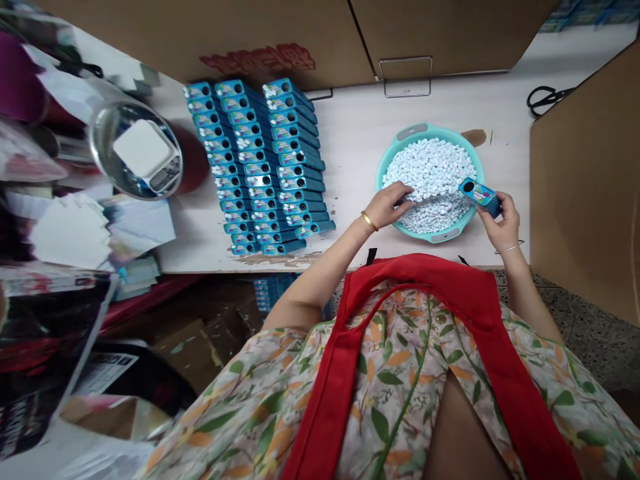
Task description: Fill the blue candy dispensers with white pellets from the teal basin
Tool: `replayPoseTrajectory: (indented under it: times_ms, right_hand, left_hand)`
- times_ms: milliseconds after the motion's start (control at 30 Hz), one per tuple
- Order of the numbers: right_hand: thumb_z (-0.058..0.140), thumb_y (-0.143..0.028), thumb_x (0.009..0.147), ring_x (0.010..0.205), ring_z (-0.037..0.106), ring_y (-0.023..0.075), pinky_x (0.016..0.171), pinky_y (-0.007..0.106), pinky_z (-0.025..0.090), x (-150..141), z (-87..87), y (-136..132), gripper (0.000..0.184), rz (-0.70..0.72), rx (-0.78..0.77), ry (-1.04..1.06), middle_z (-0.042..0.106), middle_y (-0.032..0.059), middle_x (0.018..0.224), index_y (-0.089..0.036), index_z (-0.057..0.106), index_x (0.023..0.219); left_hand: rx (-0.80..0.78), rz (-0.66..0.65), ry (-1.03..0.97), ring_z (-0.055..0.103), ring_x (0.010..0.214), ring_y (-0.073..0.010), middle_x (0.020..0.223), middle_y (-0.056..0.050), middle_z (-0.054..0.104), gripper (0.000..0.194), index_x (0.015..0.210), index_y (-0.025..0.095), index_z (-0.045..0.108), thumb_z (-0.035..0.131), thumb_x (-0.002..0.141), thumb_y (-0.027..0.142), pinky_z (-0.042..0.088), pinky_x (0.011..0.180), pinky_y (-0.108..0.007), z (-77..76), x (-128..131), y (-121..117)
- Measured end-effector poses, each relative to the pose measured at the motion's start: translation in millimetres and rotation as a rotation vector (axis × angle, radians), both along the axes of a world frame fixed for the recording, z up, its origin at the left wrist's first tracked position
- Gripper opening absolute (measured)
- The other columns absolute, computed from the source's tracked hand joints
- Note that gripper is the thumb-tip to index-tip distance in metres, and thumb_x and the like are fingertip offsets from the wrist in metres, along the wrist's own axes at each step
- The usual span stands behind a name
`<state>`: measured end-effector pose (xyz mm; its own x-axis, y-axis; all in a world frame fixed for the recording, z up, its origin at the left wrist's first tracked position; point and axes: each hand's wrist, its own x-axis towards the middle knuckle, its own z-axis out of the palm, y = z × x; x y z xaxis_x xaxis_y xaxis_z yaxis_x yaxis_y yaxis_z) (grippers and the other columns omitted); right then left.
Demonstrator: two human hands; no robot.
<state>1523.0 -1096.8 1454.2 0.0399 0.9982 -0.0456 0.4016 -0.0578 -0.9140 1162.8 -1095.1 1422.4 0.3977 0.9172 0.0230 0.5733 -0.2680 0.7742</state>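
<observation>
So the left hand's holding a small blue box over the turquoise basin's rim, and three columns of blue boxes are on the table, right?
Not the left hand: in the head view, the right hand holds the small blue box over the rim of the turquoise basin. The left hand is at the white pellets. Three columns of blue boxes are on the table.

Single head-worn view; faces forward, steeply down over wearer's red apron (425, 267); worktop (353, 147) near, beyond apron.
</observation>
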Motion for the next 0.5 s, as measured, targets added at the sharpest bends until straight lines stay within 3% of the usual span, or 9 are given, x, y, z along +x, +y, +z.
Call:
replayPoseTrajectory:
  times_ms: [267,500]
  right_hand:
    - [0.083,-0.042,0.08,0.123,0.071,0.0329,0.117,0.058,0.058,-9,4.4,4,0.045,0.115,0.066,-0.109,0.078,0.0053,0.127,-0.031,0.073,0.122]
    - [0.072,-0.034,0.084,0.133,0.069,0.0354,0.121,0.061,0.056,-24,2.8,1,0.048,0.247,0.115,-0.179,0.077,0.0055,0.137,-0.034,0.07,0.132]
  left_hand:
    - [0.047,-0.121,0.083,0.069,0.099,-0.0245,0.107,-0.011,0.072,0.034,0.122,0.019,0.071,0.06,0.104,0.046,0.057,0.093,-0.038,66.8,-1,25]
    - [0.02,-0.114,0.178,0.072,0.102,-0.0276,0.102,-0.005,0.067,0.028,0.113,0.022,0.071,0.071,0.092,0.04,0.058,0.098,-0.044,86.3,1,51]
